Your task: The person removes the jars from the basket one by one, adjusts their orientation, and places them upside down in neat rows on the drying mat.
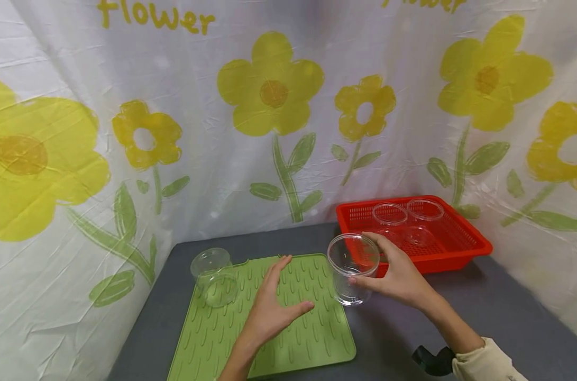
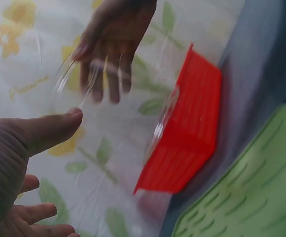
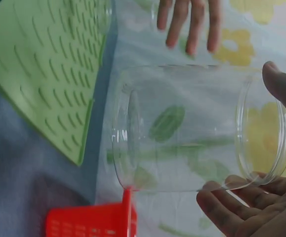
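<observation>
My right hand (image 1: 402, 276) grips a clear, see-through plastic jar (image 1: 346, 275) near its rim, thumb on one side and fingers on the other. The jar is roughly upright above the right edge of the green mat (image 1: 312, 346). In the right wrist view the same jar (image 3: 187, 133) looks hollow, with nothing visible inside. My left hand (image 1: 269, 312) hovers over the mat with thumb and fingers spread apart, holding nothing. A second clear jar (image 1: 213, 280) stands on the mat's far left corner.
At the back right is a red plastic basket (image 1: 476, 246) with perforated walls, holding two clear jars (image 1: 425, 210). The grey tabletop (image 1: 459, 312) lies under everything. A white flower-printed curtain (image 1: 198, 211) hangs behind the table and along both sides.
</observation>
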Action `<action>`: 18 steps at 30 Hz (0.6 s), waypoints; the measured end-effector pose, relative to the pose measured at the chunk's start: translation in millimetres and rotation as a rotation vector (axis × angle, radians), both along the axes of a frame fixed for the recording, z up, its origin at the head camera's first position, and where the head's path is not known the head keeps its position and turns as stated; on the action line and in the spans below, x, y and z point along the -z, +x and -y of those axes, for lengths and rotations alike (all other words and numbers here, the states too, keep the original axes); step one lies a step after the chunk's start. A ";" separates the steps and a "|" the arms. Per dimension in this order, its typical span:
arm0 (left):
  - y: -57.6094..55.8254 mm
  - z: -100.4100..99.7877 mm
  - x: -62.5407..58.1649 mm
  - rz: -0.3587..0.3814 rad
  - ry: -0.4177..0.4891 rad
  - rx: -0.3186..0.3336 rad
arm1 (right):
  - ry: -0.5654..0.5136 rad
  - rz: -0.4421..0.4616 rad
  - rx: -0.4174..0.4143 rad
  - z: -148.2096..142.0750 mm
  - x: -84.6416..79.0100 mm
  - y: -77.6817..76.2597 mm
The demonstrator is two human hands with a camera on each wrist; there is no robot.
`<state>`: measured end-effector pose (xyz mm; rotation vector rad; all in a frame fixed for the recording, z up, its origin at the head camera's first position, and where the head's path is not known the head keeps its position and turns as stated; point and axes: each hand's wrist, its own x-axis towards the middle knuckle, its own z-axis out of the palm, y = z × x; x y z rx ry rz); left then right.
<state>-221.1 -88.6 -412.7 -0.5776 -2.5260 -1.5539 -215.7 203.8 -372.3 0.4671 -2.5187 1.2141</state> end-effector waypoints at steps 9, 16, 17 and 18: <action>5.2 -31.1 -1.6 0.030 0.092 0.132 | -0.016 -0.024 -0.119 28.3 7.8 9.5; 8.3 -34.1 2.9 0.029 0.108 0.143 | -0.006 -0.042 -0.144 40.4 14.7 12.1; 8.6 -33.9 3.7 0.028 0.106 0.141 | -0.003 -0.041 -0.142 41.3 15.4 12.4; 8.8 -33.6 4.6 0.023 0.106 0.143 | -0.002 -0.041 -0.139 41.9 16.0 12.7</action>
